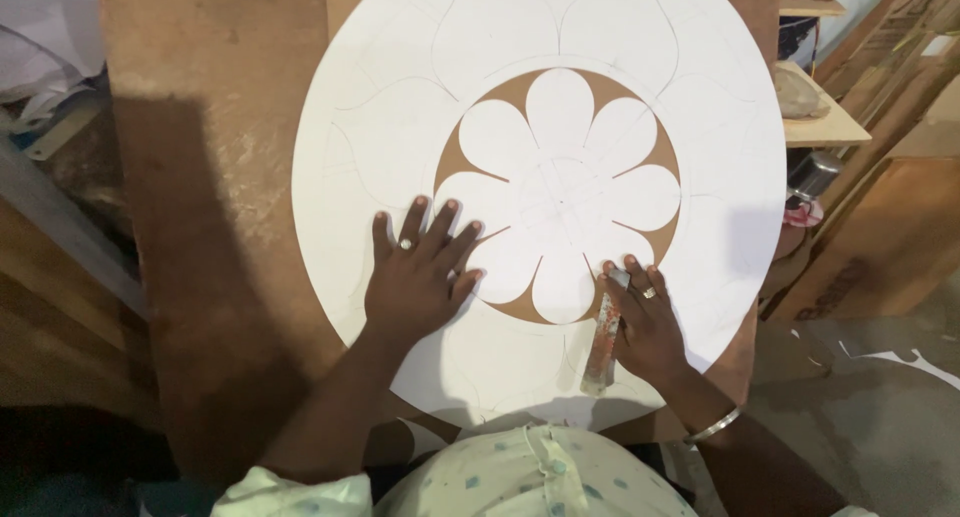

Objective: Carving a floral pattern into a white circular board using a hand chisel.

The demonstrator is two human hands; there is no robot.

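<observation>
The large round white sheet with pencilled petal outlines (pixel 400 127) lies flat on a brown wooden board (pixel 220 177), directly under both hands; at its middle, just beyond the fingertips, sits a white eight-petalled flower cut-out (pixel 560 192) with brown showing in the gaps around it; the left hand (pixel 420 277), a ring on one finger, presses flat on the sheet with fingers spread, gripping nothing, its fingertips at the flower's near-left petals; the right hand (pixel 645 322), ringed and with a metal bangle (pixel 712 427) at the wrist, is closed around a worn, paint-flecked cutting knife (pixel 603 342), whose tip meets the sheet at the flower's near-right edge; right of that hand stand wooden shelves (pixel 825 127).
</observation>
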